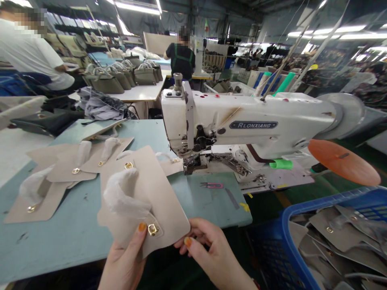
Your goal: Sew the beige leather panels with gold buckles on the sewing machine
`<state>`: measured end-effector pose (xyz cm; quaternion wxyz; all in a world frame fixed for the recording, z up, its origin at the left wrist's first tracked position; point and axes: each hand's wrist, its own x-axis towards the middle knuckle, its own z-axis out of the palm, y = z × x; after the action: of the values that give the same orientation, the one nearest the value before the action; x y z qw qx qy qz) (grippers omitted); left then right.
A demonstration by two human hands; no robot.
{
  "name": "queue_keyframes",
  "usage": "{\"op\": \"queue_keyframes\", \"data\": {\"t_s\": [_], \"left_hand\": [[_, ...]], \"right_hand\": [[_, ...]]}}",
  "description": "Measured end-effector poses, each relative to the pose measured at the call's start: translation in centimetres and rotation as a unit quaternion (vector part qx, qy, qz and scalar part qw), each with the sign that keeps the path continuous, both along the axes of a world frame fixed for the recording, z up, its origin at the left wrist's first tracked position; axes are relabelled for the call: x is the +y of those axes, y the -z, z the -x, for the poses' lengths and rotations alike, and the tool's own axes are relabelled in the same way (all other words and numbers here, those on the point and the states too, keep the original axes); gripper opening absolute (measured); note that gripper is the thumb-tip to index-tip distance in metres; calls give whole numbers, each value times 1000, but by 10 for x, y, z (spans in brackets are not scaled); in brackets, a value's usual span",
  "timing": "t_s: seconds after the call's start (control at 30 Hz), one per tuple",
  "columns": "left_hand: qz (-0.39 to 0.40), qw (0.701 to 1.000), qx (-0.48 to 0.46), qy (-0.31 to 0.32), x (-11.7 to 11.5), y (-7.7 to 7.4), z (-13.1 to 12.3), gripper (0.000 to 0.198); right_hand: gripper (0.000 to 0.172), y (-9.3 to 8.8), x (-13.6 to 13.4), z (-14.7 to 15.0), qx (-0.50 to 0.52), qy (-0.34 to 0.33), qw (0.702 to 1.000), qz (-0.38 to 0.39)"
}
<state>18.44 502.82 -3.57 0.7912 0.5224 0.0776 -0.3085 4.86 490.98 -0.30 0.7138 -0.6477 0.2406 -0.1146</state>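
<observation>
A beige leather bag panel (169,201) is held up in front of me, tilted, over the front edge of the table. Its handle (123,195) is wrapped in white film and fixed by gold metal rings. My left hand (128,253) grips the panel's lower edge, thumb on top beside the lower gold ring. At the lower right corner, my right hand (205,245) pinches the edge between thumb and fingers. Behind the panel stands a white sewing machine (256,117). Part of another beige piece (171,167) lies by its needle area.
More beige panels with wrapped handles (69,161) overlap on the blue-green tabletop (81,225) at left. Pink thread snips (211,185) lie right of the held panel. A blue basket (290,225) full of panels stands at right. A person (181,56) is behind the machine, another at far left.
</observation>
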Motion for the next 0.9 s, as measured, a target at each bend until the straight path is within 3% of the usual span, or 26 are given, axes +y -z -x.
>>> {"op": "queue_keyframes", "data": {"t_s": [0.1,0.23,0.37,0.47,0.53,0.6,0.73,0.8,0.9], "left_hand": [[-8,1000,16,11,0,1,-5,54],[-20,993,100,56,-1,2,-3,51],[-18,975,196,105,2,11,7,42],[2,960,250,124,6,20,14,30],[25,953,274,127,6,24,17,24],[49,948,287,132,3,25,20,24],[75,951,261,146,-9,24,25,32],[30,963,211,167,-10,20,27,29],[-75,950,60,297,1,1,28,25]], "right_hand": [[20,1,-2,-2,-20,-11,999,27],[34,18,1,-8,-32,-38,990,131],[51,38,1,-13,-77,-65,945,310],[44,37,-7,-12,-102,-110,909,390],[30,28,-12,-10,-80,-133,904,398],[18,20,-14,-7,-29,-118,918,378],[17,19,-6,-6,54,25,957,283],[21,24,-3,-6,38,70,968,237],[22,26,-3,-1,-19,112,965,236]]}}
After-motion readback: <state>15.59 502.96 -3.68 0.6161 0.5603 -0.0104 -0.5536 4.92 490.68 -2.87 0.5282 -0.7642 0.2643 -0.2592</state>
